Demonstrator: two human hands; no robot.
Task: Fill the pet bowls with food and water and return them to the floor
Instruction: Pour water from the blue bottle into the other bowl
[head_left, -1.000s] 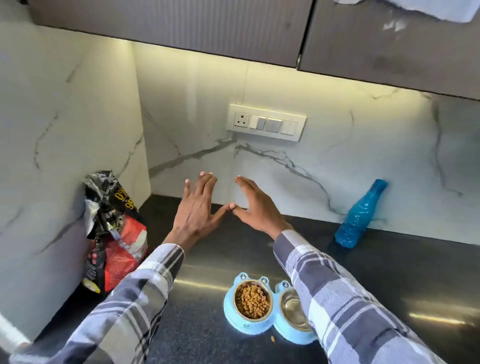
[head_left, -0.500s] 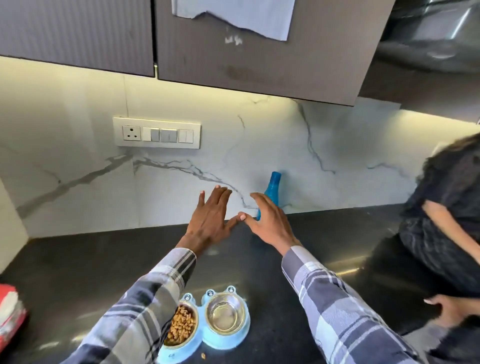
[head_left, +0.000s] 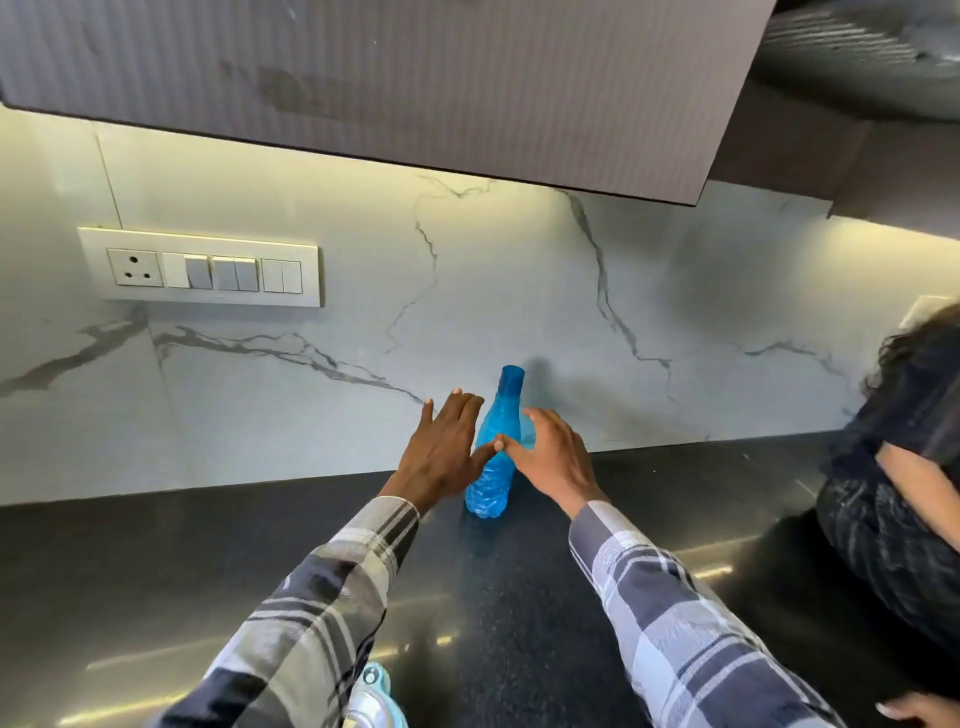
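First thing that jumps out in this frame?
The blue bottle standing upright on the dark counter at the marble wall, framed by two open hands: the left hand and right hand, thumbs nearly meeting in front of it. Next, the white switch panel at left and a second person at the right edge.

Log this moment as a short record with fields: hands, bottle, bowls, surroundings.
left hand: open, fingers spread, just left of the bottle, no grip
right hand: open, just right of the bottle, no grip
thumbs: tips meet in front of the bottle
bottle: blue, capped, upright on the counter by the wall
bowls: only a blue edge shows at the bottom, contents hidden
other person: at right edge
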